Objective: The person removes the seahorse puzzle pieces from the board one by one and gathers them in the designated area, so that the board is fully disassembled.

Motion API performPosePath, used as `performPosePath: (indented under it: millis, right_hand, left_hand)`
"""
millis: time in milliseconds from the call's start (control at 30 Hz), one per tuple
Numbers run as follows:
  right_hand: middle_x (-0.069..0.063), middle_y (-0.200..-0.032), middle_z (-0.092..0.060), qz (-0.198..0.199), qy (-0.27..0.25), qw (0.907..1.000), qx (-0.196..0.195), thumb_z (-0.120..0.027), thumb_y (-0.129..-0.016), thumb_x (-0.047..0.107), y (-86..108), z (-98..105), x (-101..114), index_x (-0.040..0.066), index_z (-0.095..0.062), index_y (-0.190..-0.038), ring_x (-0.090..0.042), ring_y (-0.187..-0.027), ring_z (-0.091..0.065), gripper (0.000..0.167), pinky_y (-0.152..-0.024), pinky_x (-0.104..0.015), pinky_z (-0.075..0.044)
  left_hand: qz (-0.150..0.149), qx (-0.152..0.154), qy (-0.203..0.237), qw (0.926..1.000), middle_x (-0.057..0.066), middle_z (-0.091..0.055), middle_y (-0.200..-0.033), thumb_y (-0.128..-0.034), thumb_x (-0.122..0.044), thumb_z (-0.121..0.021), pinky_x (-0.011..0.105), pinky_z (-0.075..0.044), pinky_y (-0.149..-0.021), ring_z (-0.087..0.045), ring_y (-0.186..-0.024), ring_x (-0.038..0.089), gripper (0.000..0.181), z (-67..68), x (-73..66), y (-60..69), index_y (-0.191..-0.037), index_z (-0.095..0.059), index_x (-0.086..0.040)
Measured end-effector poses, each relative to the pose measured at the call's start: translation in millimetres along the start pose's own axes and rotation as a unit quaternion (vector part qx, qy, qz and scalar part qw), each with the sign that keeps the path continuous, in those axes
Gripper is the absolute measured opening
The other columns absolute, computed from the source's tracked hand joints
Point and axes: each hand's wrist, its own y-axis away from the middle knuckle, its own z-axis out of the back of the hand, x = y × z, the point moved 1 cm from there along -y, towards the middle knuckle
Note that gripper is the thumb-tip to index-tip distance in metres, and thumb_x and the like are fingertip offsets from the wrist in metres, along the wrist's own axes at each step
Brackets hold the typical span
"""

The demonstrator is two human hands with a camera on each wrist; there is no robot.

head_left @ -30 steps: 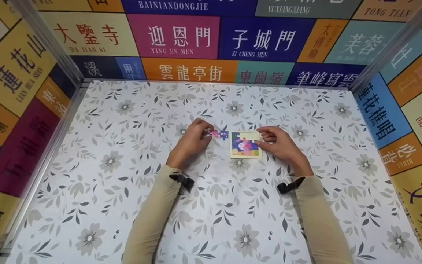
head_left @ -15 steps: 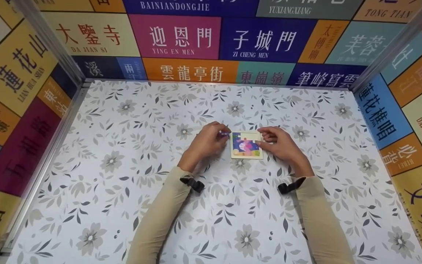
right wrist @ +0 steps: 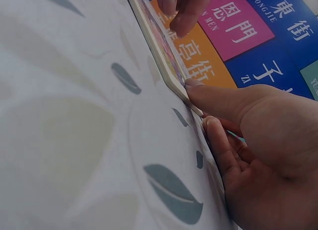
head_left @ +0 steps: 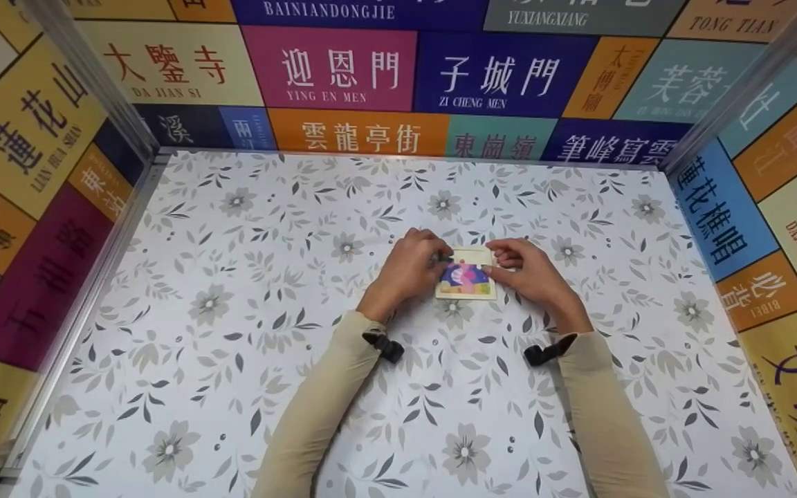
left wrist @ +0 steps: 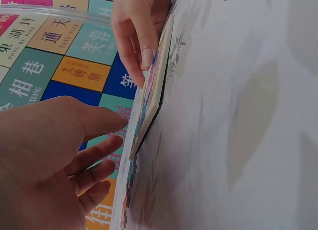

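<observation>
closest to me on the head feed, two beige sleeves, the left sleeve (head_left: 326,408) and the right sleeve (head_left: 609,415), reach forward and angle inward, a black strap (head_left: 385,346) at the left wrist and another at the right. both hands rest low over the middle of the tabletop (head_left: 232,387).

my right hand (head_left: 530,273) is bent inward, thumb on the rim of a square jigsaw board (head_left: 465,279) and fingers tucked at its corner, so i read it as pinching the edge. my left hand (head_left: 412,266) arches over the board's upper left corner; from the left wrist i see its fingers loosely bent, thumb standing apart, nothing between them. i can't tell whether its fingertips touch anything.

the board lies flat between the hands, pink, purple and yellow artwork inside a cream rim, pale backing showing along the top. a thin row of jigsaw pieces (left wrist: 128,190) lies just beside it, under my left hand.

beyond the floral tabletop stand colourful wall panels (head_left: 336,69) lettered in chinese.
</observation>
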Motion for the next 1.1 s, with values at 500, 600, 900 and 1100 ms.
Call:
performPosePath:
  millis: [500, 600, 900, 1100]
  right_hand:
    - [-0.014, -0.131, -0.061, 0.008, 0.005, 0.9999, -0.006, -0.084, -0.097, 0.028, 0.0, 0.5, 0.8, 0.011, -0.065, -0.146, -0.023, -0.115, -0.064, 0.055, -0.099, -0.022, -0.05]
    - [-0.014, -0.131, -0.061, 0.009, 0.007, 0.9999, -0.008, -0.084, -0.097, 0.027, 0.4, 0.4, 0.6, 0.01, -0.065, -0.146, -0.022, -0.114, -0.064, 0.055, -0.098, -0.02, -0.05]
    - [-0.017, -0.132, -0.062, 0.02, 0.002, 0.9998, -0.003, -0.082, -0.098, 0.027, 0.5, 1.3, 0.4, 0.01, -0.065, -0.147, -0.027, -0.117, -0.064, 0.055, -0.101, -0.025, -0.05]
    - [-0.015, -0.132, -0.063, 0.017, 0.01, 0.9998, -0.001, -0.082, -0.098, 0.03, -0.2, 1.3, 0.0, 0.01, -0.064, -0.148, -0.025, -0.117, -0.063, 0.056, -0.099, -0.021, -0.049]
  left_hand:
    - [0.028, 0.006, -0.032, 0.9991, 0.007, -0.075, -0.123, -0.0988, -0.03, -0.08, 0.048, -0.053, -0.1, -0.064, -0.115, 0.03, 0.025, -8.2, -2.7, -3.7, -0.117, -0.083, -0.011]
    - [0.029, 0.008, -0.024, 0.9993, 0.007, -0.075, -0.124, -0.0986, -0.029, -0.08, 0.048, -0.052, -0.101, -0.064, -0.116, 0.03, 0.025, -9.1, -2.0, -3.9, -0.116, -0.083, -0.011]
    - [0.015, 0.016, -0.011, 0.9997, 0.006, -0.073, -0.123, -0.0991, -0.025, -0.079, 0.049, -0.051, -0.101, -0.062, -0.115, 0.03, 0.016, -10.9, -1.2, -4.5, -0.111, -0.081, -0.014]
    - [0.029, 0.016, -0.01, 0.9994, 0.007, -0.072, -0.127, -0.1004, -0.03, -0.078, 0.049, -0.05, -0.104, -0.06, -0.119, 0.03, 0.031, -10.0, 0.5, -4.2, -0.125, -0.076, -0.012]
